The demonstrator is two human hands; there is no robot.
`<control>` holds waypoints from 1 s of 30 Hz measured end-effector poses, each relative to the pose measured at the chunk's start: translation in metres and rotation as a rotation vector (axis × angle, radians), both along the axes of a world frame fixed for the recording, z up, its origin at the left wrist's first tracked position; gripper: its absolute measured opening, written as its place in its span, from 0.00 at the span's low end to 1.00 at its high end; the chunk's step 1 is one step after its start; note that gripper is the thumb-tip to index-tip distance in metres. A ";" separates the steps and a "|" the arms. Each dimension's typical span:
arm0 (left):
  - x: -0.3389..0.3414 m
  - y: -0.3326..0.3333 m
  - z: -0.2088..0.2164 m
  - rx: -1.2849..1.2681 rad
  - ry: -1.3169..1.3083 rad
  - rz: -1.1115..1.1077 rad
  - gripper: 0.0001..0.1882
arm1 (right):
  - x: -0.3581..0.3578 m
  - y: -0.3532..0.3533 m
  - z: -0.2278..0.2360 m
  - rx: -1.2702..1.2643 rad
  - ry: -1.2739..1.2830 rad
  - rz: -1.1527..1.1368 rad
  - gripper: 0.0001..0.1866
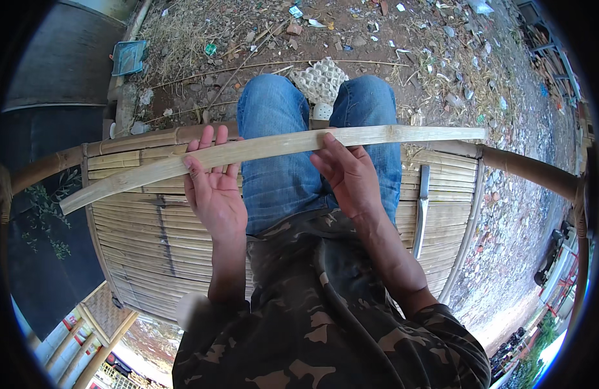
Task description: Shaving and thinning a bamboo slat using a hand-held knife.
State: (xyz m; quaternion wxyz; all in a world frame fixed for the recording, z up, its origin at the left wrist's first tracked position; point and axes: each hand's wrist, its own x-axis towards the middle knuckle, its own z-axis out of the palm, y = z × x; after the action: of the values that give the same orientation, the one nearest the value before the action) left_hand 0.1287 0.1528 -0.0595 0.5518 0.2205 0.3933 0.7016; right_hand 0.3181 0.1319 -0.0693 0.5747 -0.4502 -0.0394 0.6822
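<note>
Strip [273, 146] likely light, springy, sharp-edged; your left hand [216, 198], right hand [354, 178] both pinch it; grip flat faces, not edges.

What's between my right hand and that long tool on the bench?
In the head view, your right thigh, then bare bench slats, lie between your right hand and the tool.
</note>
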 end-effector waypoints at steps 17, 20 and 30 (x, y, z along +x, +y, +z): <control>0.027 -0.015 -0.009 -0.158 -0.113 -0.299 0.15 | -0.006 -0.003 0.008 0.066 -0.154 -0.013 0.10; 0.018 -0.009 -0.007 -0.181 -0.022 -0.219 0.18 | 0.003 -0.005 0.003 0.061 -0.148 -0.034 0.11; -0.043 0.012 -0.013 -0.204 0.105 -0.069 0.23 | 0.047 -0.011 -0.008 0.104 -0.138 -0.285 0.07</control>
State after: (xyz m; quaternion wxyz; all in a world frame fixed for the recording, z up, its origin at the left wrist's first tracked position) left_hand 0.0858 0.1645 -0.0722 0.5736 0.2131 0.4831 0.6262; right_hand 0.3652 0.1209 -0.0777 0.6841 -0.4666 -0.0498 0.5584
